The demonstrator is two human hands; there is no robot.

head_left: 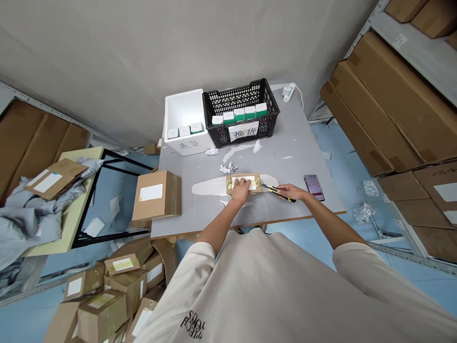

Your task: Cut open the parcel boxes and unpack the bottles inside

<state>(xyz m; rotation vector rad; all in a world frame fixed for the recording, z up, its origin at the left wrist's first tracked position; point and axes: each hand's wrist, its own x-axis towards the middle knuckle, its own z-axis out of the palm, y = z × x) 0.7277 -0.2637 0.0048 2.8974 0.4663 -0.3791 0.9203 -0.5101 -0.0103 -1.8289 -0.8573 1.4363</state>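
Note:
A small brown cardboard box (256, 179), with tape and a white label on top, lies flat near the front of the grey table (285, 162). My left hand (240, 189) rests on its top, fingers pressed down on the label. Just right of the box, my right hand (291, 191) is wrapped round a yellow and black utility knife (276, 190). The blade end points left and reaches the box's right end; whether it touches or cuts I cannot tell.
Behind stand a white foam box (183, 100) and a black crate (241, 97), both holding small white boxes. A larger carton (152, 194) sits at the left, a phone (314, 187) at the right. Paper scraps (228, 167) lie behind the box. Cartons (103, 305) pile on the floor.

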